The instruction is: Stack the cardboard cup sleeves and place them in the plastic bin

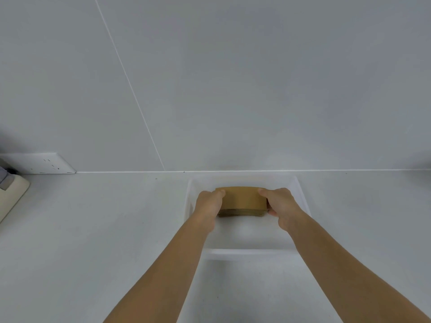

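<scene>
Both hands on one stack [241, 201] of sleeves, inside the bin [303, 197], toward its far wall. Bin sits on the worktop [93, 229] against the back edge, roughly mid-width.

L hand [207, 206] closed round the stack's left end, thumb on top. R hand [283, 206] closed round the right end, fingertips [271, 212] curled under the near edge. Stack pinched end to end, top face tilted toward cam. Can't tell if it's touching the bin floor yet; clear plastic and glare hide the contact.

Judgement: placing step, nearly done, only release left.

Risks from here:
- Let go while it's off the floor → sleeves fan out or slide, stack lost. They're thin, slick card, only end pressure keeps them aligned.
- One hand off first → stack pivots, splays at the free end.
- Fingertips under the edge → pulling out may drag the bottom sleeves along.
- Bin is light, walls close to both wrists; snag on exit could shift it.

Socket [46, 163] and beige appliance [11, 194] at far left, well apart, no issue.
</scene>
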The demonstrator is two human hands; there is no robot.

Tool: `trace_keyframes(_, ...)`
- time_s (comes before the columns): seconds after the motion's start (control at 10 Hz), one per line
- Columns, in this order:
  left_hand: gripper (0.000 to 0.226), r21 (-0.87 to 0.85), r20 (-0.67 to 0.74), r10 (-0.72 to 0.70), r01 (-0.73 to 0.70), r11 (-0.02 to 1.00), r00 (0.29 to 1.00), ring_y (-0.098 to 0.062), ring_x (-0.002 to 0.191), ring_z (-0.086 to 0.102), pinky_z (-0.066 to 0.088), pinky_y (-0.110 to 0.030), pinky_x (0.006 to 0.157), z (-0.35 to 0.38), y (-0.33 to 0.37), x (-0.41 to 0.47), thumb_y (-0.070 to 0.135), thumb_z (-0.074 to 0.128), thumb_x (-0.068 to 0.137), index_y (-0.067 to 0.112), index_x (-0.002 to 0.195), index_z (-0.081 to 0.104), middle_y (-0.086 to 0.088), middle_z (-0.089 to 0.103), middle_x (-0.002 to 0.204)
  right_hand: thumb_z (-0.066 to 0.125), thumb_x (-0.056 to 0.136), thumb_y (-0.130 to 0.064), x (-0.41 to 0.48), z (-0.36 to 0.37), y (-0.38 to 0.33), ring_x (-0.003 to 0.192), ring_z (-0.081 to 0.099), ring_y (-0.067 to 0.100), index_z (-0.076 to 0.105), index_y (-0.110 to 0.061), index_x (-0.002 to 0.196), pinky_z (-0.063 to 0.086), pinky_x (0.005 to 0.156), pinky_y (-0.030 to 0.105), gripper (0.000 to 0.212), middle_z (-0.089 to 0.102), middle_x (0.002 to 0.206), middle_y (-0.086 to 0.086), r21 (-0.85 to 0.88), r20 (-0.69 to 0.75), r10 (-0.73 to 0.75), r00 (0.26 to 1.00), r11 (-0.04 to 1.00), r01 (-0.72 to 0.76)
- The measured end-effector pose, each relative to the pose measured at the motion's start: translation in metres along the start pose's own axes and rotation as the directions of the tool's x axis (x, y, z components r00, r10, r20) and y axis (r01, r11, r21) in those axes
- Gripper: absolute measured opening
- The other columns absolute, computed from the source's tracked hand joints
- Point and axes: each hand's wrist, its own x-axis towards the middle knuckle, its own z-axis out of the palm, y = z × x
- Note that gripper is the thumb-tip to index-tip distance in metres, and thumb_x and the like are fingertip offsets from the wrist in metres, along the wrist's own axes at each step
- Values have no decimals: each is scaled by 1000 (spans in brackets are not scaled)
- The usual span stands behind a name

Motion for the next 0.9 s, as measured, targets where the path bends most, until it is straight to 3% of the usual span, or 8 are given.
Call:
trace_keyframes(0.2, 45, -22, -3, 8, -8, 1000, 1000, -27, 115, 49, 40, -42, 105, 1, 1, -1, 28, 52, 89, 4, 126, 46, -9, 52, 122, 57, 88, -19, -3, 0, -1, 104, 57, 29, 54, -3, 97, 46, 90, 36, 19, 59, 118, 18, -21, -17, -24, 1000, 999, 24)
trace_keyframes(0.3, 46, -16, 11, 7, -7, 1000, 1000, -28, 117, 48, 40, -42, 105, 2, 1, -1, 29, 52, 90, 5, 128, 46, -9, 51, 127, 57, 88, -20, -2, 1, -1, 95, 55, 26, 54, -4, 95, 45, 89, 35, 17, 59, 117, 17, -22, -8, -30, 1000, 999, 29)
trace_keyframes(0.4, 49, -1, 35, -2, 2, 1000, 999, -27, 121, 47, 39, -42, 107, 1, 1, -3, 31, 52, 90, 6, 131, 44, -9, 49, 134, 56, 88, -20, -2, 1, -1, 106, 56, 30, 57, 2, 104, 45, 94, 38, 28, 59, 119, 20, -49, -15, -31, 999, 998, 30)
trace_keyframes(0.6, 49, 14, 95, 8, -9, 1000, 995, -24, 124, 45, 37, -37, 106, -8, 7, -11, 34, 52, 90, 10, 132, 45, -8, 47, 139, 58, 88, -20, -8, -2, -8, 105, 55, 27, 55, -1, 108, 45, 87, 34, 29, 58, 116, 14, -31, 19, -17, 1000, 999, 18)
trace_keyframes(0.7, 55, 51, 126, 42, -49, 997, 991, -24, 132, 37, 31, -38, 111, -16, 16, -20, 37, 53, 90, 10, 136, 39, -8, 39, 146, 59, 86, -20, -15, -12, -19, 107, 55, 32, 51, 7, 119, 44, 92, 38, 43, 57, 116, 20, -104, -22, -77, 997, 992, 74)
trace_keyframes(0.8, 59, 81, 115, 134, -143, 986, 984, -24, 133, 37, 30, -39, 111, -28, 34, -37, 41, 53, 89, 11, 137, 39, -8, 40, 146, 61, 84, -20, -34, -26, -39, 84, 58, 26, 56, 4, 112, 46, 75, 32, 38, 59, 91, 12, -121, 43, -157, 987, 979, 162)
trace_keyframes(0.9, 65, 105, 58, 305, -309, 945, 951, -22, 136, 32, 26, -39, 109, -42, 49, -61, 48, 52, 87, 16, 141, 34, -1, 34, 150, 61, 85, -23, -64, -47, -58, 80, 62, 21, 61, -8, 98, 48, 66, 28, 20, 64, 94, 8, -138, 64, -300, 952, 942, 306)
